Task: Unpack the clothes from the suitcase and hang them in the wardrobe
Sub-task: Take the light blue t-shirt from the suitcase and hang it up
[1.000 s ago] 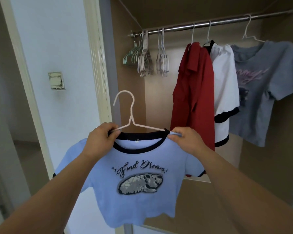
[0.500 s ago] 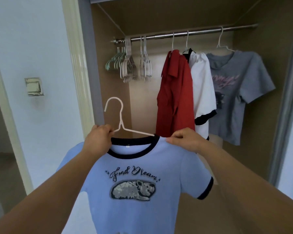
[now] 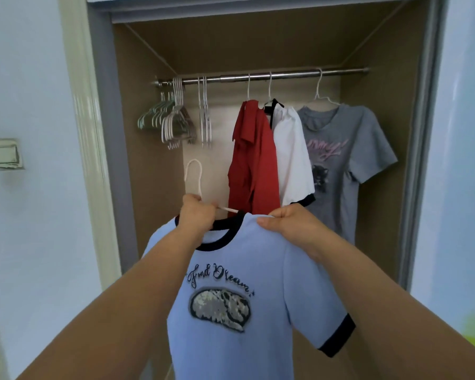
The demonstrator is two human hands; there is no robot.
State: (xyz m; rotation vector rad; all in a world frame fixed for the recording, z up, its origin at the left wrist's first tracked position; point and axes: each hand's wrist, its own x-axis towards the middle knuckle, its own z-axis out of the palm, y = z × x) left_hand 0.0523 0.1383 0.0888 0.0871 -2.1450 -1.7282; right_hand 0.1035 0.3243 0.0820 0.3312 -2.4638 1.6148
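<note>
While the light blue T-shirt (image 3: pixel 231 283) hangs in front of the open wardrobe (image 3: pixel 148 165), both hands hold it up at shoulder level. The left hand (image 3: pixel 196 215) is curled round the neck of the white hanger (image 3: pixel 194 174) just below its hook, at the dark collar, and the hook stands free above the knuckles. The right hand (image 3: pixel 291 226) pinches the shirt's shoulder seam between thumb and fingers; whether it also holds the hanger's arm under the cloth cannot be told. The shirt faces the camera, with a script print and a curled-up animal on the chest and dark bands at collar and sleeve.

Behind it, the metal rail (image 3: pixel 258 76) runs across the top of the wardrobe. Three garments hang on it, each on its own hanger: a red shirt (image 3: pixel 254 165), a white shirt (image 3: pixel 291 149) touching it, and a grey T-shirt (image 3: pixel 348 160) further right. Bunches of empty hangers (image 3: pixel 173 122) sit at the rail's left end. The held hanger is well below the rail, not hooked on. A wall switch (image 3: pixel 6 154) sits on the pale wall at far left.
</note>
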